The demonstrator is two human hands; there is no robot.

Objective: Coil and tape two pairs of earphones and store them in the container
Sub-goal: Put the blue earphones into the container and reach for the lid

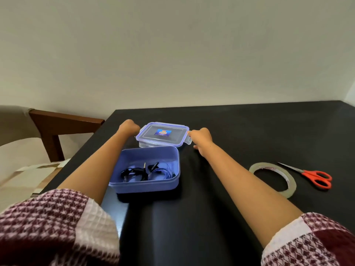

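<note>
Both my arms reach over the black table (240, 131) to the far box, a clear plastic rectangular box with a blue-rimmed clip lid (163, 134). Its long axis runs left to right. My left hand (129, 127) is at its left end with the fingers curled down behind the knuckles, so I cannot tell whether they hold the lid or only rest by it. My right hand (202, 138) is at the right end. Its fingertips (189, 133) meet the lid's corner just above the pale side clip, and the thumb sits lower, near the table (pinch or mere touch, I cannot tell).

Nearer to me, just in front of that box, stands the open blue plastic rectangular container (169, 184), which also lies long side left to right. Two bundles of earphones lie in it, side by side. The black earphones (132, 172) are on the left, with their jack plug sticking up toward the far side. The blue earphones (163, 171) are on the right and touch the black ones in the middle.

To the right, well apart from the container, one roll of clear tape (292, 182) lies flat. Just beyond it lies one pair of red-handled scissors (315, 176), blades pointing far-left and handles near-right. At the far left stands one brown wooden chair (57, 123).
</note>
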